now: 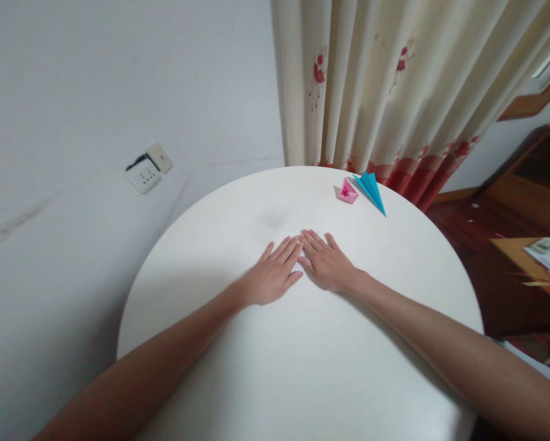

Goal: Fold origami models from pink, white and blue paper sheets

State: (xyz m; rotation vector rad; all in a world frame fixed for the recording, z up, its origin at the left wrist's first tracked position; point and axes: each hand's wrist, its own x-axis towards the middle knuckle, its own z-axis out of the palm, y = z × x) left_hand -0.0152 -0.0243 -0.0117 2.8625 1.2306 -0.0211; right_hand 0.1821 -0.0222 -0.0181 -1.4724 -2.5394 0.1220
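My left hand (274, 274) and my right hand (324, 262) lie flat, palms down, side by side on the round white table (302, 367), fingertips nearly meeting. A small sliver of pale paper (297, 267) shows between and under them; most of it is hidden. Farther back on the table sit a pink folded paper shape (348, 192) and a blue folded paper plane (372, 189), touching each other, well beyond my fingertips.
A cream curtain with red flowers (394, 86) hangs behind the table. A wall socket (147, 168) is on the white wall at left. Wooden furniture (527, 196) with papers stands at right over a dark red floor.
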